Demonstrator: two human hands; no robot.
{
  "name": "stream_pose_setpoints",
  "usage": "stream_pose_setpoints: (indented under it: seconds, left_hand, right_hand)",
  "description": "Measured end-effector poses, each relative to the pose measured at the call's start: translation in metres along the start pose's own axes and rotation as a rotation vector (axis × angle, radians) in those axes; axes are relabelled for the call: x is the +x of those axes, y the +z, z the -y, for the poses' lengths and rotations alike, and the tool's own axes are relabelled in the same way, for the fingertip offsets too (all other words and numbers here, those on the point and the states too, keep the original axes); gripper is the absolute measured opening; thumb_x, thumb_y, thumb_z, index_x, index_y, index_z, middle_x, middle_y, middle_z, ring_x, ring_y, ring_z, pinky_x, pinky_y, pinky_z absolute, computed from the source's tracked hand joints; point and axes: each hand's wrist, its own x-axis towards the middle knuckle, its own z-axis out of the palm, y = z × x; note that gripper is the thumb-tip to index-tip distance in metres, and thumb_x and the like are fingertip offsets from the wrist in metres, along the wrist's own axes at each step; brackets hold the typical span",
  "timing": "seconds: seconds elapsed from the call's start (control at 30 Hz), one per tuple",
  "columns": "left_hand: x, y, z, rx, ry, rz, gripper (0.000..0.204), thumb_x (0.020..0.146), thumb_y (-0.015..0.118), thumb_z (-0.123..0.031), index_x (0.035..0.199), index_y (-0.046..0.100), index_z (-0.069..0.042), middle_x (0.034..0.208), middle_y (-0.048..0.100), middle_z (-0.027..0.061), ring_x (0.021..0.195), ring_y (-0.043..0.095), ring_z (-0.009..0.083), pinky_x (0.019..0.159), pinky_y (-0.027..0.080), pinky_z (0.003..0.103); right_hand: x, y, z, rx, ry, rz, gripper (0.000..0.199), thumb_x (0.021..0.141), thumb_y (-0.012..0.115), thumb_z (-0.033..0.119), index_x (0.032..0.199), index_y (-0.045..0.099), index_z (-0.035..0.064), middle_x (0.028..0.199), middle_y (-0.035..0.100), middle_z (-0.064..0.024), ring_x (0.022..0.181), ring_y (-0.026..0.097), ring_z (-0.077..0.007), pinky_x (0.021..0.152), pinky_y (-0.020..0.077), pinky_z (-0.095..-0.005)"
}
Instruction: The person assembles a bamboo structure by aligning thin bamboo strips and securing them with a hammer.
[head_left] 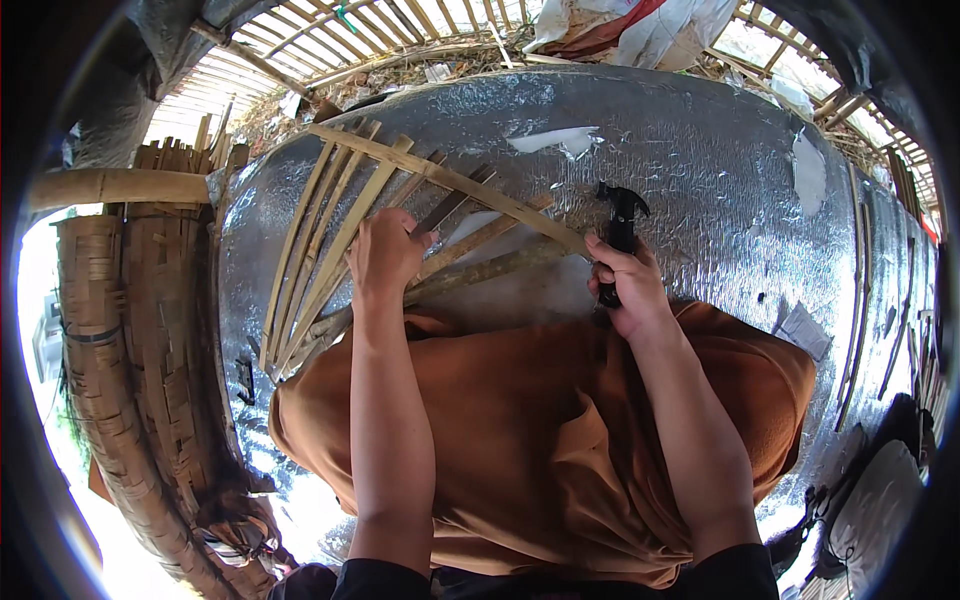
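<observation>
A fan-shaped frame of split bamboo slats [345, 215] lies in front of me, its ribs coming together at the lower left. Across the ribs runs a long pale bamboo strip [470, 187], slanting down to the right. My left hand [385, 250] is closed around a dark brown slat [440, 212] whose far end reaches the strip. In my right hand [632, 290] is a black claw hammer [622, 225], held upright by its handle with the head pointing away from me. That hand's thumb and fingers also touch the right end of the pale strip.
A brown cloth [500, 420] covers my lap. Under the frame spreads a shiny silver foil mat [720, 200] with torn white patches. Rolled woven bamboo [95, 300] stands at the left beside a thick bamboo pole [130, 188]. Thin sticks [855, 300] lie at the right.
</observation>
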Motion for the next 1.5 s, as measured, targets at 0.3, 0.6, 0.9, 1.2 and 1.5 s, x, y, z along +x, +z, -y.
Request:
stream_pose_setpoints:
  seconds: [0.3, 0.6, 0.9, 1.2, 1.5]
  left_hand:
    - [-0.002, 0.005, 0.002, -0.037, 0.07, -0.012, 0.033, 0.073, 0.085, -0.024, 0.09, 0.07, -0.001, 0.088, 0.071, 0.0152, 0.084, 0.068, 0.0309, 0.076, 0.051, 0.042]
    - [-0.003, 0.003, -0.004, -0.092, -0.02, 0.018, 0.032, 0.072, 0.085, -0.023, 0.095, 0.072, -0.005, 0.093, 0.072, 0.0146, 0.091, 0.069, 0.0325, 0.078, 0.053, 0.043]
    - [-0.005, 0.013, 0.002, -0.151, -0.048, -0.023, 0.033, 0.074, 0.084, -0.024, 0.099, 0.073, -0.006, 0.098, 0.071, 0.0158, 0.095, 0.069, 0.033, 0.08, 0.053, 0.043]
    - [-0.003, 0.02, 0.006, -0.43, -0.161, 0.005, 0.033, 0.072, 0.084, -0.027, 0.097, 0.075, -0.008, 0.097, 0.073, 0.0163, 0.096, 0.069, 0.0355, 0.083, 0.054, 0.043]
    - [-0.003, 0.016, 0.001, -0.557, -0.32, 0.067, 0.021, 0.089, 0.062, -0.022, 0.103, 0.073, -0.012, 0.111, 0.07, 0.0083, 0.108, 0.066, 0.0299, 0.09, 0.047, 0.048]
  right_hand:
    - [0.002, -0.002, 0.0, -0.071, 0.006, -0.036, 0.026, 0.083, 0.077, 0.01, 0.095, 0.055, 0.0053, 0.073, 0.054, 0.0027, 0.052, 0.047, -0.0048, 0.049, 0.046, -0.0276]
    - [0.002, 0.0, 0.006, -0.078, -0.007, -0.031, 0.026, 0.084, 0.076, 0.011, 0.098, 0.055, 0.0053, 0.073, 0.054, 0.0009, 0.053, 0.047, -0.0063, 0.048, 0.0447, -0.0275]
    - [0.0, 0.032, 0.035, -1.027, -1.01, -0.238, 0.038, 0.082, 0.077, 0.016, 0.109, 0.054, 0.0016, 0.093, 0.073, -0.0116, 0.081, 0.071, -0.0241, 0.075, 0.0528, -0.0362]
    - [0.052, 0.144, -0.002, -1.569, -0.787, 0.006, 0.048, 0.064, 0.089, 0.019, 0.1, 0.061, 0.0043, 0.091, 0.074, -0.0086, 0.081, 0.071, -0.028, 0.075, 0.0543, -0.0376]
    - [0.057, 0.163, -0.012, -1.847, -0.795, -0.016, 0.042, 0.064, 0.087, 0.014, 0.096, 0.061, 0.003, 0.087, 0.072, -0.0129, 0.083, 0.071, -0.0298, 0.078, 0.0547, -0.0393]
